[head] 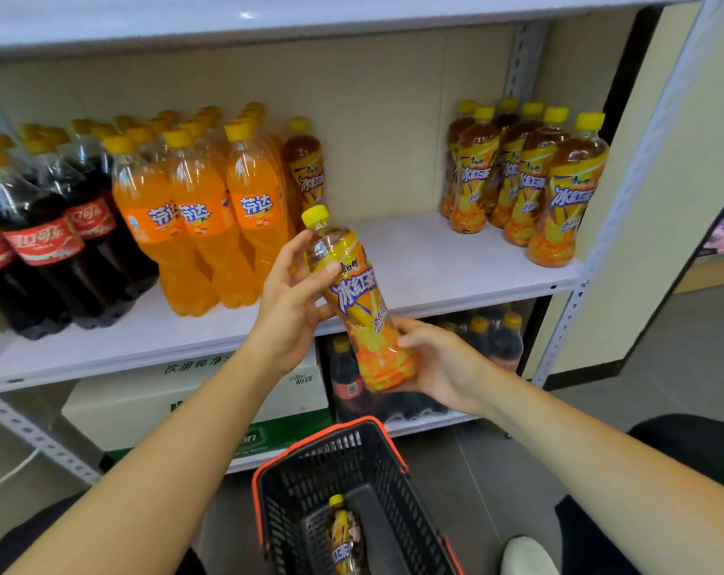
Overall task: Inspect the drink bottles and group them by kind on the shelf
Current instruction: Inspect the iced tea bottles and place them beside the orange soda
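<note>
Holding an iced tea bottle [358, 302] between them in the head view, both bare hands sit in front of the white shelf [435, 259]. The left hand [287, 302] wraps the bottle's upper part just below the shoulder, thumb laid across the label and fingers curled behind, closed firmly on it. The right hand [439, 363] cups the bottle's lower end from the side and beneath, fingers closed round the base. The bottle tilts, its yellow cap [315, 215] leaning up and to the left, its base down toward the right.

On the shelf board, cola bottles [40, 242] stand packed at the far left, with orange soda bottles [202, 217] just beside them. One lone iced tea bottle [306, 168] stands against the right side of the orange soda group. Well apart, at the right end of the shelf, a cluster of iced tea bottles [530, 176] stands together, with bare board between the two groups.

Below the hands, a black basket with a red rim [343, 462] rests on the floor; one more iced tea bottle [345, 537] lies inside it. On the lower shelf sit a white and green carton [152, 404] and dark wrapped bottles [493, 338].
</note>
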`<state>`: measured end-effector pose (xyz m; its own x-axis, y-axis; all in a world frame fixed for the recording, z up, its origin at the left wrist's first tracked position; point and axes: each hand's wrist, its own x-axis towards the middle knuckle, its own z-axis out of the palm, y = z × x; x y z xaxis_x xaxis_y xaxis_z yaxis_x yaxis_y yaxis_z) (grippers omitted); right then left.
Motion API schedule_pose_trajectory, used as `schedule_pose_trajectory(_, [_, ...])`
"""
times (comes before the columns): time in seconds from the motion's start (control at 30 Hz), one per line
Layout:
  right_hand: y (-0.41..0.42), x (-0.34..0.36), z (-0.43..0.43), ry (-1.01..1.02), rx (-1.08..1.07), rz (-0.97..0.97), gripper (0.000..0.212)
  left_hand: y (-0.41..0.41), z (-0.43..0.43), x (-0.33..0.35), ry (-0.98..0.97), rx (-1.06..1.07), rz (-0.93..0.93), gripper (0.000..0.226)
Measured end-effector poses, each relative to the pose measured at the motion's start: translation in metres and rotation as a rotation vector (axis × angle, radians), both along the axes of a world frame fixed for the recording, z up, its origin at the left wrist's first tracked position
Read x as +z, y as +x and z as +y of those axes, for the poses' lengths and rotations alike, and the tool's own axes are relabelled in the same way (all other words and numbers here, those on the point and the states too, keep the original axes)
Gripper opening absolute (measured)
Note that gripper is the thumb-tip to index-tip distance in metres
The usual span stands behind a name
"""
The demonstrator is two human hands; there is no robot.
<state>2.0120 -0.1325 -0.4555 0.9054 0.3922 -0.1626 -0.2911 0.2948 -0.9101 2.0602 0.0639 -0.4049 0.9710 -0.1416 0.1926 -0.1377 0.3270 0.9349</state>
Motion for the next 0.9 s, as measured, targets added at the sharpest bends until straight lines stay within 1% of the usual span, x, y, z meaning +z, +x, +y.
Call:
schedule_pose_trajectory(0.07, [0.000, -0.002, 0.004, -0.006, -0.016, -0.059, 0.061, 0.003, 0.004, 0.002, -0.048, -0.015, 0.021, 0.068])
schedule_pose_trajectory(0.1, [-0.001, -0.003, 0.006, -0.009, -0.048, -0.085, 0.058, 0.005, 0.007, 0.003, -0.033, -0.022, 0.024, 0.069])
schedule_pose_trajectory(0.17, [-0.001, -0.006, 0.010, -0.032, -0.130, -0.131, 0.055, 0.007, 0.011, 0.005, 0.092, -0.018, 0.000, 0.073])
schedule_pose_trajectory(0.23, [-0.002, -0.009, 0.013, -0.097, -0.224, -0.201, 0.058, 0.007, 0.014, 0.005, 0.225, -0.009, -0.036, 0.082])
schedule_pose_trajectory(0.3, [-0.003, -0.011, 0.014, -0.200, -0.278, -0.283, 0.062, 0.006, 0.016, 0.004, 0.254, 0.008, -0.052, 0.086])
schedule_pose_trajectory(0.37, [-0.004, -0.013, 0.016, -0.267, -0.276, -0.324, 0.063, 0.007, 0.018, 0.004, 0.242, 0.037, -0.070, 0.078])
schedule_pose_trajectory(0.4, [-0.004, -0.012, 0.017, -0.245, -0.256, -0.314, 0.061, 0.007, 0.019, 0.005, 0.225, 0.044, -0.071, 0.073])
schedule_pose_trajectory(0.47, [-0.005, -0.006, 0.019, -0.090, -0.176, -0.193, 0.049, 0.007, 0.021, 0.006, 0.170, 0.043, -0.056, 0.069])
schedule_pose_trajectory(0.53, [-0.005, 0.001, 0.019, 0.065, -0.062, 0.018, 0.050, 0.007, 0.021, 0.005, 0.096, 0.042, -0.037, 0.070])
schedule_pose_trajectory(0.57, [-0.005, 0.003, 0.018, 0.105, -0.027, 0.093, 0.052, 0.007, 0.021, 0.005, 0.061, 0.046, -0.027, 0.071])
schedule_pose_trajectory(0.6, [-0.005, 0.003, 0.017, 0.137, -0.015, 0.123, 0.052, 0.007, 0.020, 0.005, 0.031, 0.046, -0.020, 0.072])
schedule_pose_trajectory(0.67, [-0.002, 0.001, 0.015, 0.205, -0.050, 0.084, 0.046, 0.009, 0.020, 0.005, 0.018, 0.035, -0.021, 0.069])
schedule_pose_trajectory(0.73, [-0.001, 0.002, 0.014, 0.241, -0.119, -0.005, 0.041, 0.011, 0.020, 0.006, 0.115, 0.027, -0.048, 0.063])
schedule_pose_trajectory(0.77, [-0.001, 0.001, 0.014, 0.226, -0.152, -0.054, 0.041, 0.010, 0.019, 0.006, 0.180, 0.029, -0.061, 0.061])
schedule_pose_trajectory(0.83, [-0.002, 0.001, 0.013, 0.144, -0.194, -0.139, 0.050, 0.008, 0.017, 0.005, 0.230, 0.032, -0.076, 0.060])
schedule_pose_trajectory(0.9, [-0.003, 0.000, 0.014, 0.082, -0.194, -0.172, 0.060, 0.007, 0.016, 0.004, 0.195, 0.040, -0.090, 0.065])
